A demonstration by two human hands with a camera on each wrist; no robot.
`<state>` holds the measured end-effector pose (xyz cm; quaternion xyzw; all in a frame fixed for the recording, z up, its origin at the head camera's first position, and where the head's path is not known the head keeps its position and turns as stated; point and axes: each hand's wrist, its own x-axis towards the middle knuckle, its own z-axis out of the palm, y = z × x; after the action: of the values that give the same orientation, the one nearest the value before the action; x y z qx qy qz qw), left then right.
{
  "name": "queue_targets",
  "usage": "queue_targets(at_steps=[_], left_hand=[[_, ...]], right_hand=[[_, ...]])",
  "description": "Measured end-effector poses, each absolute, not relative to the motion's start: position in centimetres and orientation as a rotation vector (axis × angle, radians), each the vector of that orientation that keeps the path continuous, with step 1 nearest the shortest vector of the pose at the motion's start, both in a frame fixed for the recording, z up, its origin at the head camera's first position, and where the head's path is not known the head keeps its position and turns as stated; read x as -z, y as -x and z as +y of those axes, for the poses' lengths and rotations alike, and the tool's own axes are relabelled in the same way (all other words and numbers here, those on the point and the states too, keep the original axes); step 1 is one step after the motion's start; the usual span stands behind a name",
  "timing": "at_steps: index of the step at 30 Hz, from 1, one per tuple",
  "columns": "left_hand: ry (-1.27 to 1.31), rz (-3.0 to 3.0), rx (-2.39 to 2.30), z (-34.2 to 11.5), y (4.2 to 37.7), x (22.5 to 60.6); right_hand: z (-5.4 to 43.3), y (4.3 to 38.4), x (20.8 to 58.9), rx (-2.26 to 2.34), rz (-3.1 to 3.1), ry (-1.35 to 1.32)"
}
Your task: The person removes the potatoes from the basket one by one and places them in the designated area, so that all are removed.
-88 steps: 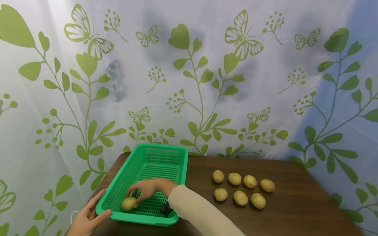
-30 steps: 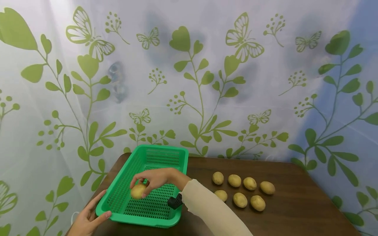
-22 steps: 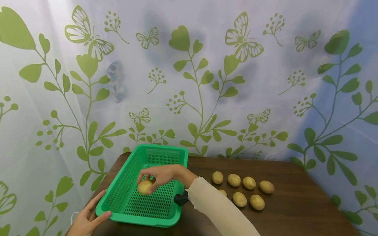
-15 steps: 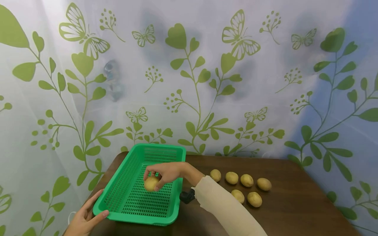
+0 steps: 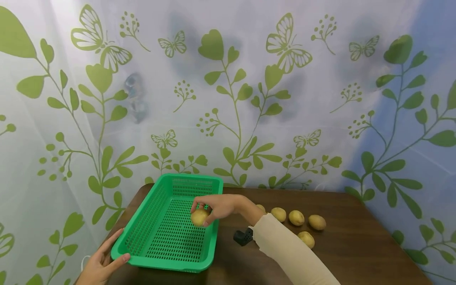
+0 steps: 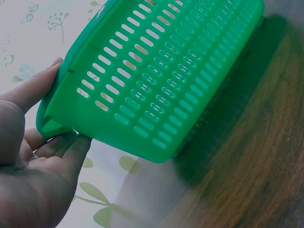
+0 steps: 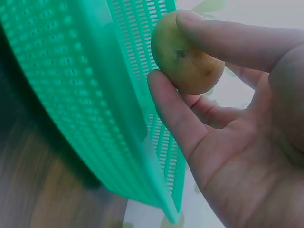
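My right hand (image 5: pixel 222 206) pinches a potato (image 5: pixel 200 217) between thumb and fingers, over the right side of the green plastic basket (image 5: pixel 119 253). In the right wrist view, the potato (image 7: pixel 185 57) has a greenish-brown skin with a dark spot, and the fingertips sit close to the basket's rim. My left hand (image 5: pixel 101 261) grips the near-left corner of the basket. From the left wrist view, the thumb lies over the rim while the fingers (image 6: pixel 71 154) curl beneath it. Only the slotted floor shows inside the basket.
Several potatoes (image 5: pixel 296 217) lie in two rows on the dark wooden table (image 5: pixel 356 245), right of the basket; the right sleeve (image 5: pixel 288 249) covers some of them. A black wrist device (image 5: pixel 243 236) hangs under the right wrist. A leaf-patterned curtain (image 5: pixel 246 118) stands behind the table.
My right hand lifted the potato from the basket's near-left corner and carried it right, toward the right rim. The left hand kept its grip on the corner.
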<state>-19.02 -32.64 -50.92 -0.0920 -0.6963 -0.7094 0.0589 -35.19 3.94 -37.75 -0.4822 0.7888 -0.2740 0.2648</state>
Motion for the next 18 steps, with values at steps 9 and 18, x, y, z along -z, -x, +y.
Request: queue_targets(at_steps=[9, 18], left_hand=[[0.139, -2.187, 2.101, -32.8, 19.1, 50.8], [0.100, -2.208, 2.059, -32.5, 19.0, 50.7]], right_hand=[[6.2, 35.2, 37.8, 0.812, 2.136, 1.255], [8.9, 35.2, 38.3, 0.848, 2.171, 1.205]])
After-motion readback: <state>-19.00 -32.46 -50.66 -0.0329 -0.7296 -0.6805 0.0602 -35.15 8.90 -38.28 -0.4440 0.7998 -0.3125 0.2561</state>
